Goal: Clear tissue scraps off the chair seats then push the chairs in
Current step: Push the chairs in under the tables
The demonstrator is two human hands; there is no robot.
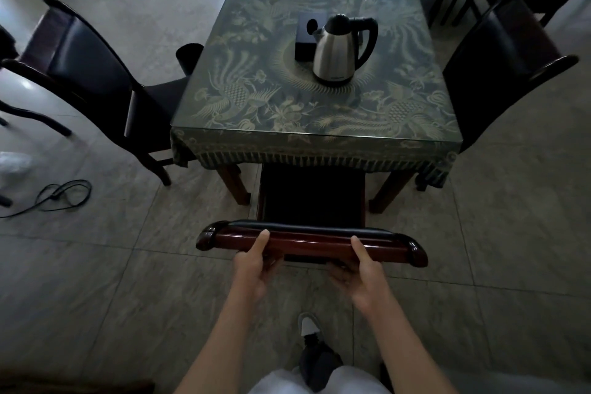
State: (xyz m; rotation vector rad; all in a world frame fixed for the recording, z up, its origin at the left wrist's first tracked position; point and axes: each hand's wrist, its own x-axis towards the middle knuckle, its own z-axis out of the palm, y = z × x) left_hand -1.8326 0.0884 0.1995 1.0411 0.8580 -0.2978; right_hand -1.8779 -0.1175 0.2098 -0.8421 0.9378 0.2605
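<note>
A dark wooden chair [311, 241] stands in front of me, its black seat [311, 192] partly under the near edge of the table [316, 134]. My left hand [252, 262] grips the chair's top rail, thumb on top and fingers curled under it. My right hand [361, 269] grips the same rail further right in the same way. No tissue scrap shows on the visible part of this seat. A second chair [96, 73] stands at the table's left side and a third chair [502, 67] at its right, both close to the table.
A steel kettle [339, 51] and a black box [303, 38] stand on the patterned tablecloth. A black bin [188, 56] sits left of the table. A black cable [60, 195] lies on the tiled floor at left. My foot [311, 329] is behind the chair.
</note>
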